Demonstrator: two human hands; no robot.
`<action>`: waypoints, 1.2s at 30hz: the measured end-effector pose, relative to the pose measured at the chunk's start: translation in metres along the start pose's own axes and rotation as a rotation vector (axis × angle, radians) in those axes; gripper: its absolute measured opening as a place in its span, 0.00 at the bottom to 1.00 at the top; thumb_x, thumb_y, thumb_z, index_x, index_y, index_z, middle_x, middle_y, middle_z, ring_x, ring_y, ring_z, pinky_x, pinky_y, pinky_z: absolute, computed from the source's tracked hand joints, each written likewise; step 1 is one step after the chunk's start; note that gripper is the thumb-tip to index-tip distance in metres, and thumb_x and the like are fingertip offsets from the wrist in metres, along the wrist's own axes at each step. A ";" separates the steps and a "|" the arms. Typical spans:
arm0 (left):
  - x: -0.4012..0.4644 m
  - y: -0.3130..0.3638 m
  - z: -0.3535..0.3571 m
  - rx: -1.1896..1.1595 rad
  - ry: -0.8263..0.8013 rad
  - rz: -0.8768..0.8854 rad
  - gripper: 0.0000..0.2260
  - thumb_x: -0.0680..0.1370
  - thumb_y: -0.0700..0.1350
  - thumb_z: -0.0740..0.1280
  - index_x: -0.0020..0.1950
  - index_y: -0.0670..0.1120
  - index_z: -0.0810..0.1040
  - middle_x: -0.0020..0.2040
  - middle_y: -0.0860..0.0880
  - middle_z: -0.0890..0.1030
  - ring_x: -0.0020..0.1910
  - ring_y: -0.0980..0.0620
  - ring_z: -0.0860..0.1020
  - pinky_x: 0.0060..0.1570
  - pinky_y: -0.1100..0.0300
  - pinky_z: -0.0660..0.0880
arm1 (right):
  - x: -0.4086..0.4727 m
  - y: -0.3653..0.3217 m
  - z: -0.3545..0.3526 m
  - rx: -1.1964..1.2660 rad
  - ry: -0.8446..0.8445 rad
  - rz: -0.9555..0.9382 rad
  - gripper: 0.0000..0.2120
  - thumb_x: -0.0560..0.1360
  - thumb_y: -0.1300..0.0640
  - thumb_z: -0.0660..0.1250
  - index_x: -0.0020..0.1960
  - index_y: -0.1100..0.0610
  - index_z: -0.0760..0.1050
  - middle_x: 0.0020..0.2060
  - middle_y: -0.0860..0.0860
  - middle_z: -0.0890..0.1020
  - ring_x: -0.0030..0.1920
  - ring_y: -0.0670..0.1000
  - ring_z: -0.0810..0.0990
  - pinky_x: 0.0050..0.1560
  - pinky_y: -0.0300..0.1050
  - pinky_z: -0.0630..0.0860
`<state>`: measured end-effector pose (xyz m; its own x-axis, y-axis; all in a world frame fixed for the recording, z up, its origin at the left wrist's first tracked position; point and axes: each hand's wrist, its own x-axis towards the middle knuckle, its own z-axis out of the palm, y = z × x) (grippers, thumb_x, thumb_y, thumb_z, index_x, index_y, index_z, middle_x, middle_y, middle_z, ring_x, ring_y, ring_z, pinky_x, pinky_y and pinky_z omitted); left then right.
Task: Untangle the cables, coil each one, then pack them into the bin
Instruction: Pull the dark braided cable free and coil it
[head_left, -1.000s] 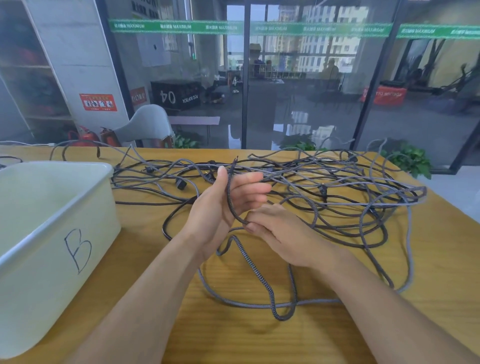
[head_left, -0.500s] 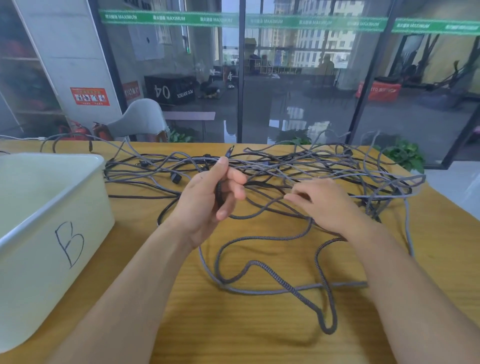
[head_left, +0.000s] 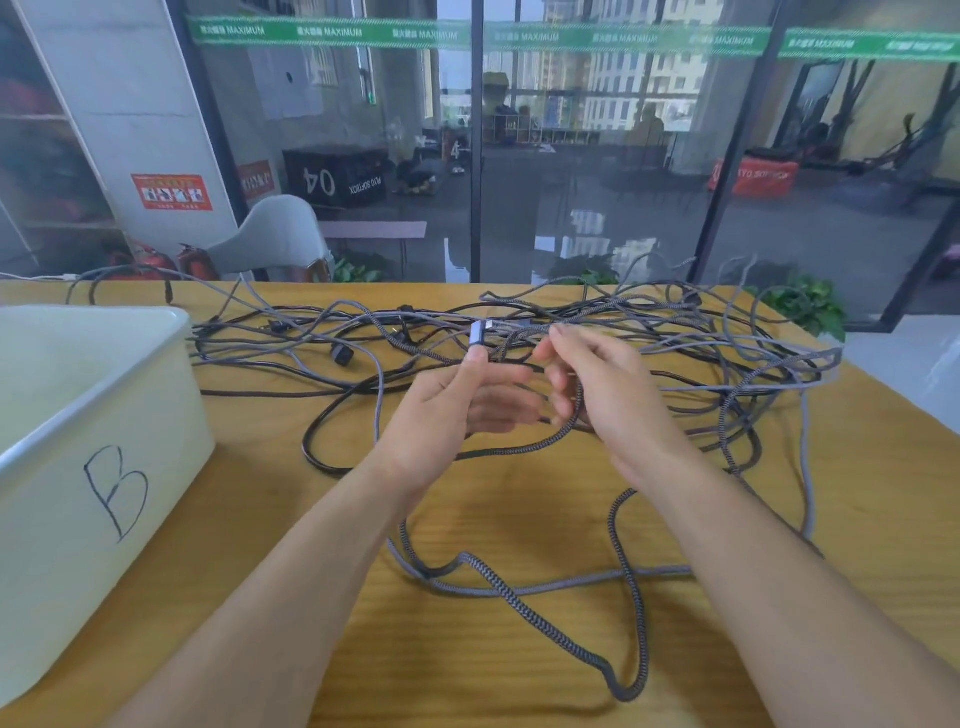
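A tangle of grey and black braided cables (head_left: 649, 353) spreads over the far half of the wooden table (head_left: 519, 675). My left hand (head_left: 452, 410) holds one braided grey cable (head_left: 530, 613) near its end, with the silver plug (head_left: 477, 332) sticking up above my thumb. My right hand (head_left: 613, 400) sits close beside it, fingers curled around the same cable where it bends under my palm. From there the cable drops in loose loops onto the table in front of me. A white bin (head_left: 78, 467) marked "B" stands at the left.
The bin's inside looks bare in the visible part. Behind the table stand a glass wall, a grey chair (head_left: 280, 239) and green plants (head_left: 805, 306). Bare wood lies between the bin and the cable loops.
My right hand has come back from the tangle to my left hand, bringing a stretch of the cable. The left hand has opened up and lifted the plug higher. The loop near me has shifted right.
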<state>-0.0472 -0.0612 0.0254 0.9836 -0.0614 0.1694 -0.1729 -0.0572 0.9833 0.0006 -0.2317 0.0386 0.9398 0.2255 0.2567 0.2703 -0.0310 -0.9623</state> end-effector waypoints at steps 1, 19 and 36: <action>0.001 -0.001 0.000 0.007 0.023 0.000 0.24 0.89 0.53 0.50 0.63 0.42 0.83 0.54 0.44 0.87 0.54 0.46 0.86 0.59 0.51 0.81 | -0.001 -0.001 0.000 -0.044 0.001 -0.058 0.17 0.87 0.52 0.59 0.49 0.60 0.79 0.32 0.51 0.73 0.29 0.51 0.72 0.34 0.47 0.74; -0.003 0.004 -0.005 -0.241 -0.046 0.072 0.27 0.88 0.57 0.49 0.65 0.44 0.83 0.54 0.25 0.79 0.28 0.42 0.75 0.44 0.29 0.73 | -0.019 0.005 0.032 -0.024 -0.345 -0.156 0.17 0.86 0.54 0.59 0.44 0.61 0.75 0.29 0.53 0.77 0.30 0.55 0.78 0.42 0.58 0.83; -0.014 0.044 -0.032 -0.698 -0.119 0.002 0.24 0.86 0.52 0.55 0.28 0.52 0.62 0.26 0.54 0.53 0.25 0.54 0.51 0.25 0.60 0.51 | 0.007 0.013 -0.021 -0.907 -0.381 -0.348 0.25 0.78 0.29 0.60 0.35 0.48 0.72 0.31 0.44 0.73 0.34 0.46 0.72 0.37 0.47 0.69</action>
<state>-0.0672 -0.0309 0.0684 0.9644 -0.1713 0.2015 -0.0624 0.5930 0.8028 0.0152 -0.2512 0.0293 0.6941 0.6498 0.3100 0.7175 -0.5895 -0.3710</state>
